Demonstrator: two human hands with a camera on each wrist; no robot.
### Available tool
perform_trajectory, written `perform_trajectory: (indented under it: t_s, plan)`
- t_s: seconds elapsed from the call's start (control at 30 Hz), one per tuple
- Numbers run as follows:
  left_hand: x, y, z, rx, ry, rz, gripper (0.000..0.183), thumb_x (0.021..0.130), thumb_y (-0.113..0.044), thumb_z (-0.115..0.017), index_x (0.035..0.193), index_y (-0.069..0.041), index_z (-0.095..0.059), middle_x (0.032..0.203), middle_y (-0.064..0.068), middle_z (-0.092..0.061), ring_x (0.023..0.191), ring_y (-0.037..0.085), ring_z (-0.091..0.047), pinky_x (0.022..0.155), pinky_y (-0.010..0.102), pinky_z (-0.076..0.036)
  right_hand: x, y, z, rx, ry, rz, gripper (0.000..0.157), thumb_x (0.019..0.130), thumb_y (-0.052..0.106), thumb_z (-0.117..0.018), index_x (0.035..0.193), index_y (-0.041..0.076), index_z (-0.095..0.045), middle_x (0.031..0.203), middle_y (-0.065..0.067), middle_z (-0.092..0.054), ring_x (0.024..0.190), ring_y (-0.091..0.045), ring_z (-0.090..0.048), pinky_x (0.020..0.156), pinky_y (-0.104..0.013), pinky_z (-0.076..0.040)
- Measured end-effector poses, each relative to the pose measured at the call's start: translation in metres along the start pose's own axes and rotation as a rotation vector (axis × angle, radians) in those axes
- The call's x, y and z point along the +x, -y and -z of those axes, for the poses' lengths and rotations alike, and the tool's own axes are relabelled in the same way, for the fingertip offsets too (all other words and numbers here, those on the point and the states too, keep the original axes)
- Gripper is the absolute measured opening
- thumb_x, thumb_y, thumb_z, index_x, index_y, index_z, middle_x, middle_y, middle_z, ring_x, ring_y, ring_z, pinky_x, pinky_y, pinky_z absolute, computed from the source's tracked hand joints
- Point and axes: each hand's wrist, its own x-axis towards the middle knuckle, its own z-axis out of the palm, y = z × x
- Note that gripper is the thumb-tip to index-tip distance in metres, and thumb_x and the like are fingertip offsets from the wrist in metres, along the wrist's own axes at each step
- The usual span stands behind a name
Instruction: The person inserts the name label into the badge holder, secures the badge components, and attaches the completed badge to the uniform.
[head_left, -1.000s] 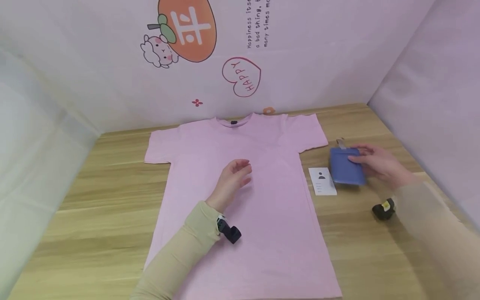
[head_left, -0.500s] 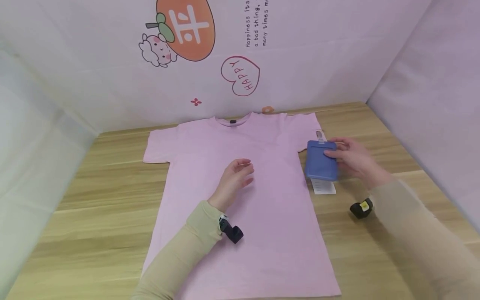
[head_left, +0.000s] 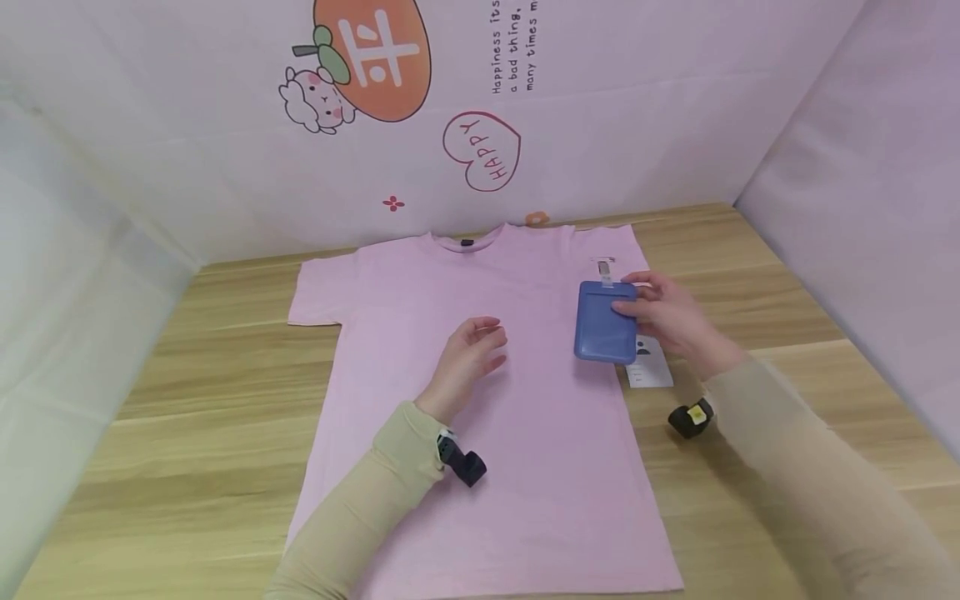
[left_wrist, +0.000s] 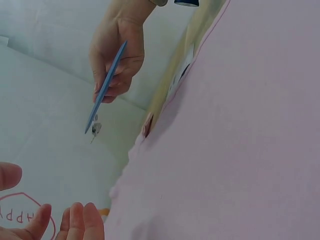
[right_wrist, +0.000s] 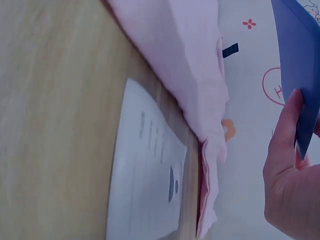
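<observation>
My right hand [head_left: 670, 318] pinches the right edge of a blue badge holder [head_left: 604, 333], thumb on its front. A clip [head_left: 603, 268] sticks up from the holder's top. The left wrist view shows the holder [left_wrist: 105, 87] edge-on, raised above the shirt. A pink T-shirt [head_left: 480, 433] lies spread flat, collar at the far side. Over its middle hovers my left hand [head_left: 465, 362], fingers loosely bent and holding nothing. A white card [head_left: 652, 371] with a printed person icon lies right of the shirt, partly behind the holder; the right wrist view shows the card [right_wrist: 150, 170] closer.
The wooden table [head_left: 187, 417] extends on both sides of the shirt. A white printed cloth [head_left: 615, 125] stands behind it, with plain white sheets at left and right. Each wrist carries a small black camera [head_left: 461, 461].
My right hand has carried the badge holder leftward, from beside the card, across it, to above the shirt's right side. The left hand stays almost still.
</observation>
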Motion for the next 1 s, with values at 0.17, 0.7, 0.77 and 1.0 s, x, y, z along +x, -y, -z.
perform_trajectory:
  t_s: [0.17,0.7,0.77,1.0]
  plan:
    - [0.000,-0.001,0.000,-0.017,0.011,-0.003,0.042,0.093,-0.006,-0.053,0.131,0.007,-0.042,0.133,0.027,-0.047,0.120,0.032,-0.050,0.100,0.044,-0.046,0.000,0.002,-0.011,0.007,0.007,0.001,0.037,0.092,0.008,-0.059,0.123,0.014,-0.038,0.139,-0.023,-0.038,0.098,-0.014,-0.054,0.077,-0.019,-0.053]
    - [-0.002,0.000,-0.003,-0.013,0.053,0.017,0.046,0.094,-0.011,-0.052,0.134,0.006,-0.038,0.131,0.028,-0.048,0.116,0.035,-0.052,0.095,0.042,-0.050,-0.002,0.007,-0.054,0.191,-0.013,0.080,0.032,0.088,-0.003,-0.059,0.106,0.017,-0.042,0.101,0.002,-0.053,0.083,-0.005,-0.058,0.070,-0.018,-0.054]
    - [-0.003,0.000,-0.003,-0.018,0.069,0.014,0.047,0.094,-0.011,-0.052,0.135,0.006,-0.037,0.130,0.028,-0.048,0.114,0.032,-0.054,0.095,0.042,-0.051,-0.002,0.008,-0.058,0.208,-0.024,0.089,0.032,0.088,-0.004,-0.060,0.106,0.016,-0.043,0.099,0.003,-0.054,0.083,-0.005,-0.058,0.070,-0.019,-0.055]
    - [-0.006,0.000,-0.005,-0.014,0.111,-0.008,0.048,0.093,-0.009,-0.053,0.135,0.006,-0.036,0.125,0.025,-0.051,0.103,0.022,-0.057,0.093,0.046,-0.051,-0.001,0.008,-0.070,0.229,-0.062,0.093,0.032,0.087,-0.004,-0.061,0.104,0.019,-0.046,0.097,0.003,-0.054,0.084,-0.006,-0.057,0.070,-0.019,-0.055]
